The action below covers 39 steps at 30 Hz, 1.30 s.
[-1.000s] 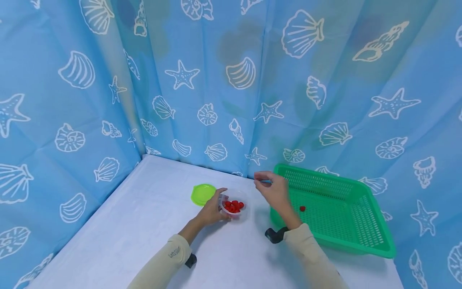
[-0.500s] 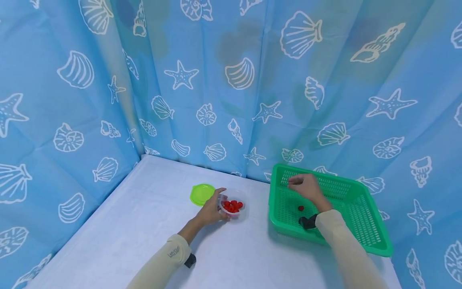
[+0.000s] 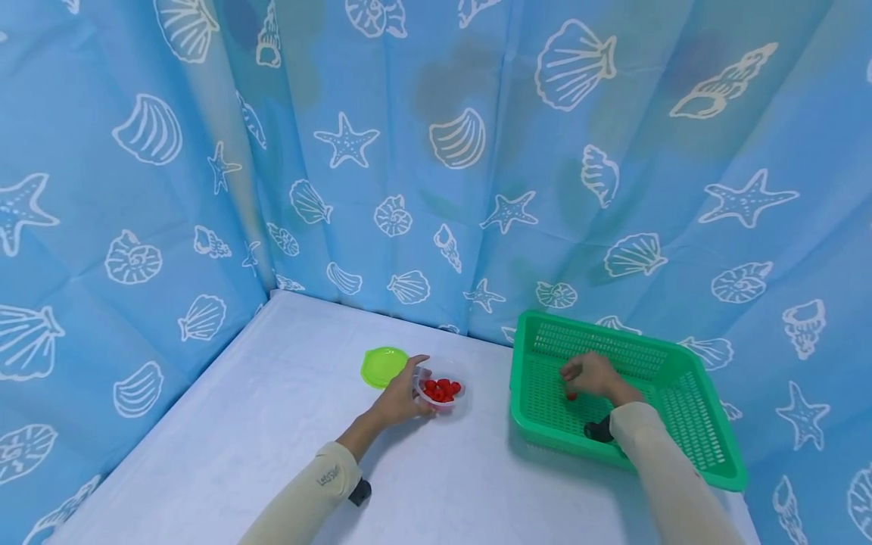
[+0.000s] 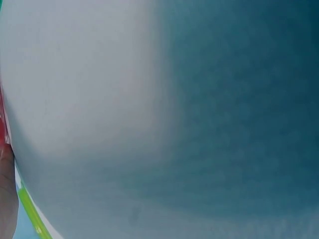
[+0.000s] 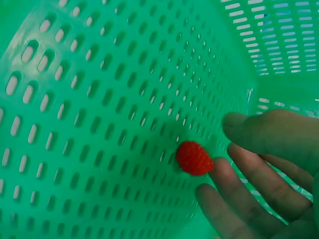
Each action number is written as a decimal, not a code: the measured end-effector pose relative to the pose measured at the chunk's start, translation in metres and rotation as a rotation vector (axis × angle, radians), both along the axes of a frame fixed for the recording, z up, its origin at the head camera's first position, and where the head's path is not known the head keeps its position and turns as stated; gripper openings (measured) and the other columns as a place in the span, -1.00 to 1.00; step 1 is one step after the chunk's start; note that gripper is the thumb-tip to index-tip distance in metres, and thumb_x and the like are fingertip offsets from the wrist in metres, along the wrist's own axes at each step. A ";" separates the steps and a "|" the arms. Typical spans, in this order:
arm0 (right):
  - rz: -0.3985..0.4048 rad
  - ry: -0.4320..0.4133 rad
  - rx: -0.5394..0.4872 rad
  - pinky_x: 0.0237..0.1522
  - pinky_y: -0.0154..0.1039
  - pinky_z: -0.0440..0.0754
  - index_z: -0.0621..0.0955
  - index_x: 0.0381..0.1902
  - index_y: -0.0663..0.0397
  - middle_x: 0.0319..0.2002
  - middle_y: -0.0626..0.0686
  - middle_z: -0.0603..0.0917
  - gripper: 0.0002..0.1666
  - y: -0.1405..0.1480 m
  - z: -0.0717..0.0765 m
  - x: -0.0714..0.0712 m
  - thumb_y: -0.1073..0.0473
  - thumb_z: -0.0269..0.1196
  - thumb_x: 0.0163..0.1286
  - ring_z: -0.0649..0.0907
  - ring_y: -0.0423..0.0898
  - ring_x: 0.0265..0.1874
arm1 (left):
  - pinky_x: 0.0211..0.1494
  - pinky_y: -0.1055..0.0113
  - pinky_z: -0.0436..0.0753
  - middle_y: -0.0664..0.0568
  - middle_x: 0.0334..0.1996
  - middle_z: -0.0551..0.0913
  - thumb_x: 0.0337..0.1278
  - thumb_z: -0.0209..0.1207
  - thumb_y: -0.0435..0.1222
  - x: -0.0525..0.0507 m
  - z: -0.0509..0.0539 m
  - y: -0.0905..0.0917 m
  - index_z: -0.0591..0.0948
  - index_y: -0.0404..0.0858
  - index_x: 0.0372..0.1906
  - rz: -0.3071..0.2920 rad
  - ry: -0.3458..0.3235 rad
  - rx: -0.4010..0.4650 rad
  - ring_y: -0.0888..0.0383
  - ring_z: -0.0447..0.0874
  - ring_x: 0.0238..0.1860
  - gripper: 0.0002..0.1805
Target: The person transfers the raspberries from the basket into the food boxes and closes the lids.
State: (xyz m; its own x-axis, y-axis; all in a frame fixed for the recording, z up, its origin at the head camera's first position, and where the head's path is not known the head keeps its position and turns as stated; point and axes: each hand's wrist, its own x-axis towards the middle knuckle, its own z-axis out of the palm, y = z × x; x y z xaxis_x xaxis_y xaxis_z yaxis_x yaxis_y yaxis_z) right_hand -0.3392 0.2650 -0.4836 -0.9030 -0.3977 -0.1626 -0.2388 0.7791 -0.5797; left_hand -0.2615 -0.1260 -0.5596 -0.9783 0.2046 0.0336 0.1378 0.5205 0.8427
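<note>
Red raspberries [image 3: 441, 391] fill the bottom of a small clear plastic tub [image 3: 451, 369] on the table. My left hand [image 3: 395, 399] grips this tub from its left side. Inside the green perforated basket [image 3: 711, 393], my right hand [image 3: 596, 375] reaches down to a single raspberry [image 5: 193, 158] on the basket floor. In the right wrist view, the thumb stands apart from the berry, while one fingertip lies right beside it; whether it touches cannot be told. Only part of a left finger shows at the edge of the left wrist view.
A lime-green lid [image 3: 384, 367] lies on the white table [image 3: 272, 424], behind the left hand. The basket stands at the right with raised walls. A blue shell-print curtain [image 3: 409, 189] hangs behind and at the sides of the table.
My right hand has moved right from between the tub and the basket, then down to the raspberry on the basket floor. The left hand and tub have stayed in place.
</note>
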 end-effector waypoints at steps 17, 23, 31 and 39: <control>0.029 -0.010 0.101 -0.26 -0.02 0.68 0.68 -0.12 0.37 -0.26 0.20 0.72 -0.67 0.009 -0.007 0.000 0.42 0.41 0.11 0.68 0.07 -0.28 | 0.06 0.18 0.64 0.06 0.23 0.47 -0.22 0.53 -0.33 0.001 0.000 0.001 0.11 -0.01 0.46 0.002 -0.009 0.014 0.06 0.40 0.26 0.11; 0.032 -0.007 0.109 -0.28 -0.01 0.68 0.72 -0.18 0.30 -0.26 0.18 0.73 -0.76 0.009 -0.009 -0.001 0.41 0.38 0.14 0.69 0.08 -0.28 | 0.03 0.17 0.65 0.05 0.22 0.47 -0.26 0.55 -0.32 0.000 -0.001 0.001 0.12 -0.02 0.46 0.014 -0.006 0.006 0.06 0.40 0.26 0.13; 0.032 0.002 0.094 -0.25 0.02 0.67 0.73 -0.19 0.26 -0.20 0.17 0.73 -0.80 0.011 -0.005 -0.001 0.35 0.34 0.20 0.68 0.10 -0.23 | 0.06 0.16 0.64 0.04 0.23 0.47 -0.23 0.53 -0.35 0.001 0.003 0.001 0.12 -0.02 0.46 0.005 -0.017 0.013 0.04 0.40 0.27 0.11; 0.058 0.073 0.063 -0.23 0.02 0.68 0.70 -0.10 0.35 -0.18 0.22 0.73 -0.73 0.010 0.006 0.000 0.31 0.32 0.25 0.69 0.13 -0.20 | 0.05 0.16 0.64 0.05 0.23 0.47 -0.23 0.54 -0.33 0.002 0.006 0.001 0.11 -0.01 0.46 0.012 -0.028 0.007 0.05 0.40 0.26 0.12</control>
State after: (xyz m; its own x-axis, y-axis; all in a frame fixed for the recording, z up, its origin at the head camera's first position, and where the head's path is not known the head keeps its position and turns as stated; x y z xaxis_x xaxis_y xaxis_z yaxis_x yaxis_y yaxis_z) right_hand -0.3392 0.2747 -0.4775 -0.8890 -0.4410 -0.1234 -0.3247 0.7970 -0.5093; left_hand -0.2595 -0.1247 -0.5538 -0.9813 0.1922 0.0079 0.1079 0.5162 0.8497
